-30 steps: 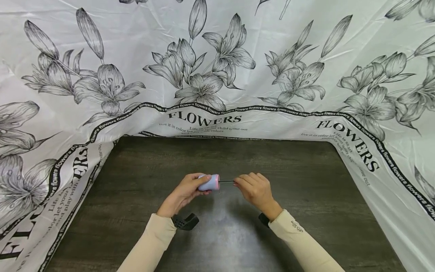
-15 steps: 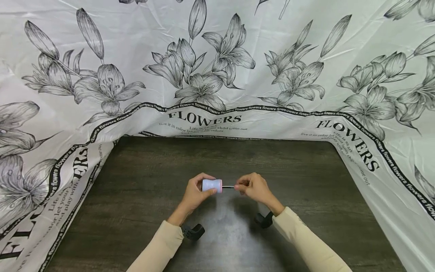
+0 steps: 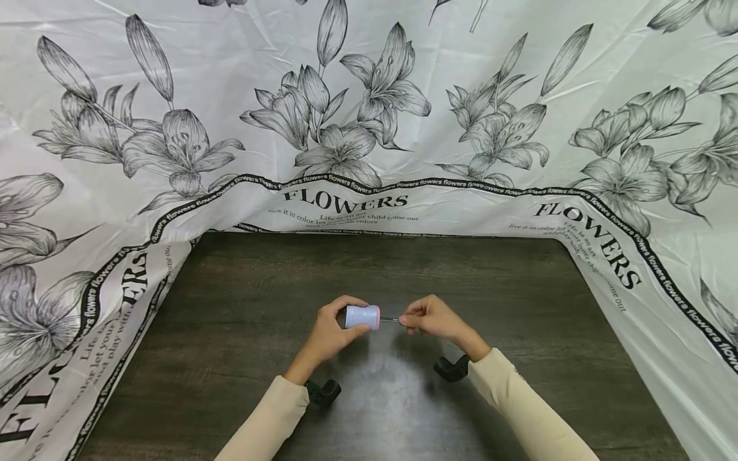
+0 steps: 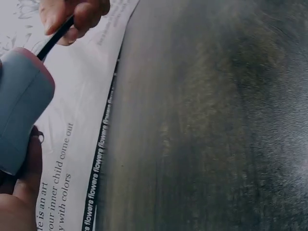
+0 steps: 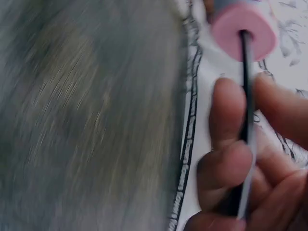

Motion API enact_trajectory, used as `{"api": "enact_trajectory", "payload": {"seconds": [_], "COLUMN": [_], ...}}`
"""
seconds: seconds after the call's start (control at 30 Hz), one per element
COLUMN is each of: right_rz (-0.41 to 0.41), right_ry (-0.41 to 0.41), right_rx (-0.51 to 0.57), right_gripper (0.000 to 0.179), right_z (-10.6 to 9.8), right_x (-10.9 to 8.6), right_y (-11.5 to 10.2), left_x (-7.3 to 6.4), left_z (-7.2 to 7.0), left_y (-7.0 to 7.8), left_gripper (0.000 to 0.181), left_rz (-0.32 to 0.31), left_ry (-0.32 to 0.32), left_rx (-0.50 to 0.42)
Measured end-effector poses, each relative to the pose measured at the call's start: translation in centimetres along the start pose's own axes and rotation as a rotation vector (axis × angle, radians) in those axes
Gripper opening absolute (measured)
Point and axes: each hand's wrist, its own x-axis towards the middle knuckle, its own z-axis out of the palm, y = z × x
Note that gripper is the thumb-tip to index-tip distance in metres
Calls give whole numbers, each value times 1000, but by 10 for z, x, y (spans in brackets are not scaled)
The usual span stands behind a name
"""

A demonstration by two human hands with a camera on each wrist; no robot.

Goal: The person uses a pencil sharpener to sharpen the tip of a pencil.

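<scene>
In the head view, my left hand [image 3: 332,333] grips a stubby lavender handle [image 3: 362,316] with a pink end, thumb on the near side and fingers over the far side. A thin dark metal shaft [image 3: 389,319] sticks out of the pink end, like a screwdriver's. My right hand [image 3: 434,319] pinches the shaft's other end between thumb and fingers. The right wrist view shows the shaft [image 5: 248,91] entering a hole in the pink end face [image 5: 231,29], with the right fingers curled along it. The handle [image 4: 24,101] looks waisted in the left wrist view.
Both hands are over a dark wood-grain table [image 3: 259,269]. White cloth [image 3: 403,153] printed with flowers and lettering rises behind it and along both sides. A black wrist mount [image 3: 324,392] shows at the left wrist, another mount [image 3: 451,369] at the right.
Handle and left hand have shifted slightly right and nearer. The right hand has turned from a knuckles-up hold to a pinch with the thumb showing. Less of the shaft shows between the hands.
</scene>
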Motion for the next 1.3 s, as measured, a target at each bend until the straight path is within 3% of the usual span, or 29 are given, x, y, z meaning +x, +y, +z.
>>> {"api": "enact_trajectory", "payload": {"seconds": [0.27,0.5,0.67,0.8,1.0,1.17,1.3], "right_rz": [-250,-428,-678,-813,-921,-985,-1007], "right_ry": [288,404,558,631,680,703,740], "right_rx": [-247,-420,-689,-828,-938,-994,-898], "right_gripper": [17,19,22,19,9,21,23], "right_z": [10,13,15,16,18,20,22], "right_x": [-6,-8,-5,-3,-3,-3,-1], "right_y": [-7,-8,-7,-5,-5,-5,-1], "left_x": [6,11,12,13,14,12,12], "left_z": [-9,-13,-14,-17,-18,-21,-21], "left_y": [3,9,13,17,19,18,17], "left_gripper": [33,29,41,53,56,55,49], "left_rz": [-151,-372,-488,-559,-607,-642,-549], "left_ry": [57,69,26,-35,-79,-137,-155], "left_rx": [-101,-247,-320,-380,-420,-443,-422]}}
